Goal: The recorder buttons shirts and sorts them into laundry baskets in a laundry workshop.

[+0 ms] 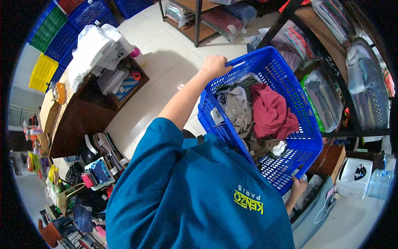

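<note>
A blue plastic laundry basket (311,124) with perforated walls is held in front of my body. My left hand (214,67) is closed around its rim at the upper left, and my right hand (298,186) grips the rim at the lower right. Inside the basket lie a crumpled dark-pink cloth (272,113), a grey-beige garment (239,112) and darker cloth beneath. A small white crumpled piece (279,148) rests near the lower end. A white tag (217,116) is fixed to the near side wall.
A metal-framed shelf (331,68) holding clothes in clear bags stands close on the right; another rack (197,21) stands ahead. At left is a curved counter (67,74) bearing white plastic bags (90,53). Blue, green and yellow baskets (43,71) line the far left.
</note>
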### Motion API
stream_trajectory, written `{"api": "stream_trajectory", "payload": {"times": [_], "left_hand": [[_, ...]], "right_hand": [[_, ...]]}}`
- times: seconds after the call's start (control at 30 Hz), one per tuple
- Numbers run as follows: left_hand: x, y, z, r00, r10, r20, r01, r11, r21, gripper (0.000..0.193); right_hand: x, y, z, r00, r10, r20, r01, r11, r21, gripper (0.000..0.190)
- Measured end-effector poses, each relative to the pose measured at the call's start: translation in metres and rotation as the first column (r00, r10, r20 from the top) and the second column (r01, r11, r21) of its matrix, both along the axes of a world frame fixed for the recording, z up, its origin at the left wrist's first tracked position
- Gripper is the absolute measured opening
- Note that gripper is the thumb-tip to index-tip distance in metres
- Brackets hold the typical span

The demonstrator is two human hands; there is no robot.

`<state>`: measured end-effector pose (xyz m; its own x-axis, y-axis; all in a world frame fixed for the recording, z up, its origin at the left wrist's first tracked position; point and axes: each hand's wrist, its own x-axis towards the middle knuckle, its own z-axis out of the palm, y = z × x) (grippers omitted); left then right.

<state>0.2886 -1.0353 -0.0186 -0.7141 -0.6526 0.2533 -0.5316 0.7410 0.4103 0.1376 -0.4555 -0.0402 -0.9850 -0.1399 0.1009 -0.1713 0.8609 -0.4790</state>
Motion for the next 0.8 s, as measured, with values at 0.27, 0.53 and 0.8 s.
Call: {"api": "stream_trajectory", "payload": {"times": [0.27,0.53,0.8], "left_hand": [[-0.011,-0.017,-0.014,0.972,-0.224,0.070,0.196,0.939,0.281,0.037],[-0.010,-0.012,-0.004,0.962,-0.271,-0.007,0.253,0.886,0.389,0.039],[-0.059,-0.025,-0.007,0.851,-0.524,-0.041,0.496,0.774,0.393,0.034]], "right_hand": [[0.011,0.006,-0.005,0.994,-0.107,0.037,0.103,0.990,0.099,0.036],[0.111,-0.025,-0.018,0.913,-0.406,-0.036,0.399,0.873,0.281,0.048],[0.197,-0.048,-0.001,0.752,-0.659,0.036,0.612,0.716,0.336,0.054]]}}
